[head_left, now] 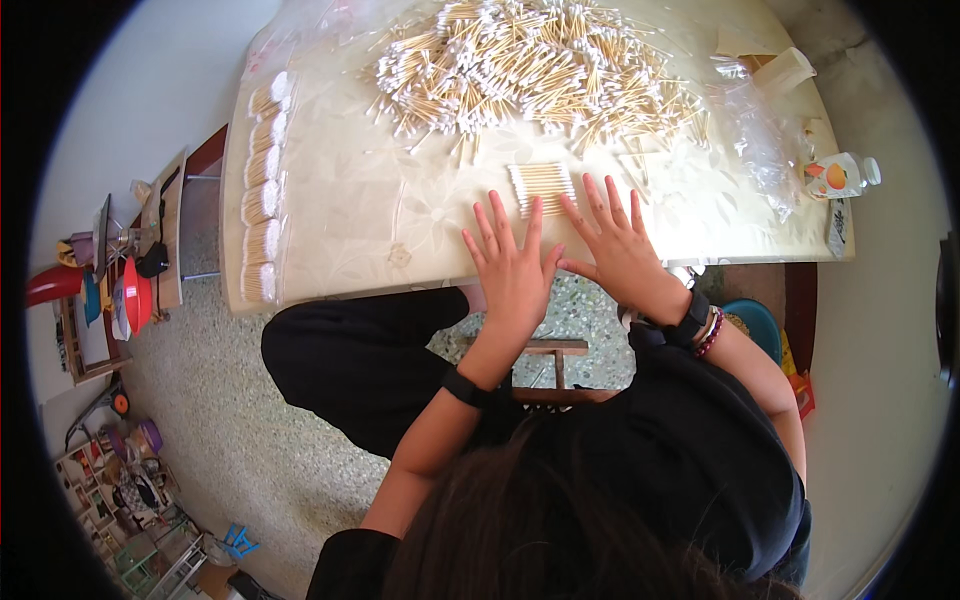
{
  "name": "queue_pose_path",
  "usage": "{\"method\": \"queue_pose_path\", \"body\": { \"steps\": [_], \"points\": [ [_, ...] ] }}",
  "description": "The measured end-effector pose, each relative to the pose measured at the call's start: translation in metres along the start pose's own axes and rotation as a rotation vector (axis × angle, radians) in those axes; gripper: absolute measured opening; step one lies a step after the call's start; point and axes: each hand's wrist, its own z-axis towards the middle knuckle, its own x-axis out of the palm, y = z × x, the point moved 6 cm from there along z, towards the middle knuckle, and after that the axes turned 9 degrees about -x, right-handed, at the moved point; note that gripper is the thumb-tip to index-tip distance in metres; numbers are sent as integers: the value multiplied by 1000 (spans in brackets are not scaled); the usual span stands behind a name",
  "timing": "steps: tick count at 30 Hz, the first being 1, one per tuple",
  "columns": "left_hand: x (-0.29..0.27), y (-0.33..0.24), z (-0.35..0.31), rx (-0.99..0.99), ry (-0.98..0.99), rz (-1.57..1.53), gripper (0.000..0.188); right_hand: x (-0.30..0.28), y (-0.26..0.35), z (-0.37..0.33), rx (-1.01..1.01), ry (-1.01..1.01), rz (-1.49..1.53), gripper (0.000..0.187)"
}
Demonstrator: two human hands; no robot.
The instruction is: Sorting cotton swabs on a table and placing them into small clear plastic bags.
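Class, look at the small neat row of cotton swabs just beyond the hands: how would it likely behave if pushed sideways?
The neat row of swabs is loose, unbound sticks, so it would probably scatter. Round thin stems likely roll. They look very light, like the big pile behind.

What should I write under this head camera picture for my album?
Left hand and right hand lie flat beside a neat row of cotton swabs, below a big loose swab pile.

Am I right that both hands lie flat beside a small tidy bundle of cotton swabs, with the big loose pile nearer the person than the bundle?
Not quite. In the head view the loose pile of cotton swabs lies beyond the small bundle, farther from the person. The left hand and right hand do lie flat beside it.
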Motion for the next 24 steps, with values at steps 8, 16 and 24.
{"method": "queue_pose_path", "body": {
  "steps": [8,16,24],
  "points": [
    [1,-1,-2,-1,-4,-8,60,-1,0,-1,-15,-28,-8,75],
    [0,-2,-4,-10,-7,-15,68,-3,-2,1,-12,-69,-7,76],
    [4,-4,-4,-2,12,-20,70,-3,-2,0,-16,-45,-21,75]
  ]
}}
